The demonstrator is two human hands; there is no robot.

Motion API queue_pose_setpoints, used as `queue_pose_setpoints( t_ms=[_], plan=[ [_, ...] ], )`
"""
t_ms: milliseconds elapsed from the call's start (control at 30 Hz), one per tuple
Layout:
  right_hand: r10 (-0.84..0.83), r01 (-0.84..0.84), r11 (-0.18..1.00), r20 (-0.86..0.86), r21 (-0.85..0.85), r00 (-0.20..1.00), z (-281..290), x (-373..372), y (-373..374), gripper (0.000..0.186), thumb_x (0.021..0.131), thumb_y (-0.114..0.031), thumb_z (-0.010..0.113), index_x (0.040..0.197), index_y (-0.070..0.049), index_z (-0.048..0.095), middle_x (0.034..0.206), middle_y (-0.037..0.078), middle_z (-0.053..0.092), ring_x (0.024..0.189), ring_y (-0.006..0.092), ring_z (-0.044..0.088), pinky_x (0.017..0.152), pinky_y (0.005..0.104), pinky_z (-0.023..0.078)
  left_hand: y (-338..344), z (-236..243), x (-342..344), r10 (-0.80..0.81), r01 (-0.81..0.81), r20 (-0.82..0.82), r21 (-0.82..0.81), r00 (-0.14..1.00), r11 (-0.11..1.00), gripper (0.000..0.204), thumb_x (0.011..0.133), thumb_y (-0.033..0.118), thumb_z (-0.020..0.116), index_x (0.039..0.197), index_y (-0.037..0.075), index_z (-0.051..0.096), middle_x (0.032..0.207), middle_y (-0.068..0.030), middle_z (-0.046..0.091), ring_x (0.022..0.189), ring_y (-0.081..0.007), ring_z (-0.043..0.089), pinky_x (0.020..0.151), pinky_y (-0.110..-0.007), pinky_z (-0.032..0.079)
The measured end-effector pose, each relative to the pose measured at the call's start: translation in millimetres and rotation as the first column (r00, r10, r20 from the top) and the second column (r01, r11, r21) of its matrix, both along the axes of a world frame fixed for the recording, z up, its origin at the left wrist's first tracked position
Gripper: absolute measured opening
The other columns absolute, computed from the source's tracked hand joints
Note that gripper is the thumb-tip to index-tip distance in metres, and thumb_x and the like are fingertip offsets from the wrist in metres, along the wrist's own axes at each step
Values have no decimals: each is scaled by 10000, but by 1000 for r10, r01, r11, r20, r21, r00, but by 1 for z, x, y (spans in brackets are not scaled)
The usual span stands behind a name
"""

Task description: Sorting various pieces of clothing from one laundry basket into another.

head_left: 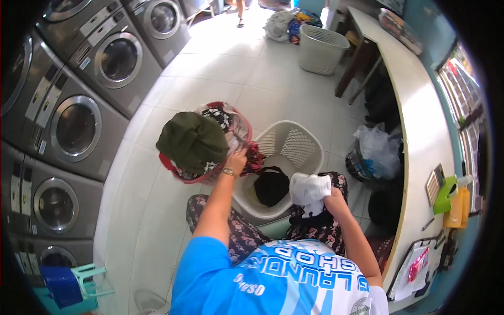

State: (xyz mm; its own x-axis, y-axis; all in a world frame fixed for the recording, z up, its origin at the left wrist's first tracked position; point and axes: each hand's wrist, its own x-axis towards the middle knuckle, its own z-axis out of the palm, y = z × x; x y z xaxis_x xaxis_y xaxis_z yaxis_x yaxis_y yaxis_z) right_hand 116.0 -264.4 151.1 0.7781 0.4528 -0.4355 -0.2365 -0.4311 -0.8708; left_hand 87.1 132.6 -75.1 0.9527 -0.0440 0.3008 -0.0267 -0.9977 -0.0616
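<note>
My left hand (pixel 238 160) reaches to the near rim of a red basket (pixel 205 178) heaped with laundry, its fingers closed on a dark red patterned cloth (pixel 254 159) that hangs over the side. An olive green garment (pixel 193 142) tops the heap, with black-and-white printed cloth (pixel 218 116) beside it. A white plastic basket (pixel 313 144) stands right of the red one, with a bunched black garment (pixel 272 186) at its bottom. Over my lap, my right hand (pixel 335 201) grips a white cloth (pixel 310 189). Dark cloth (pixel 310 218) lies under it on my thigh.
Front-loading machines (pixel 76 128) are stacked along the left. A long counter (pixel 420 126) runs down the right, with a bin of clear plastic bags (pixel 378 149) beside it. Farther off stand another white basket (pixel 323 50) and a clothes pile (pixel 290 26). A blue stool (pixel 59 285) is lower left.
</note>
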Motion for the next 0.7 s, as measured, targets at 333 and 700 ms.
queue_pose_setpoints(
  t_ms=[333, 700],
  plan=[
    [-71, 67, 997, 339, 22, 938, -11, 49, 12, 330, 842, -124, 627, 1169, -77, 626, 1022, 109, 700, 969, 173, 651, 861, 337, 502, -87, 173, -5, 123, 173, 398, -630, 909, 757, 192, 771, -41, 583, 924, 30, 672, 900, -145, 615, 776, -326, 625, 687, -387, 509],
    [226, -346, 847, 317, 404, 921, 9, 2, 44, 447, 789, -105, 734, 1213, -75, 598, 1116, 63, 664, 1066, 157, 610, 960, 330, 464, -202, 280, -75, -258, 461, 383, -703, 887, 542, 396, 823, 21, 692, 1205, 12, 587, 1252, -154, 525, 993, -243, 599, 799, -329, 538]
  ],
)
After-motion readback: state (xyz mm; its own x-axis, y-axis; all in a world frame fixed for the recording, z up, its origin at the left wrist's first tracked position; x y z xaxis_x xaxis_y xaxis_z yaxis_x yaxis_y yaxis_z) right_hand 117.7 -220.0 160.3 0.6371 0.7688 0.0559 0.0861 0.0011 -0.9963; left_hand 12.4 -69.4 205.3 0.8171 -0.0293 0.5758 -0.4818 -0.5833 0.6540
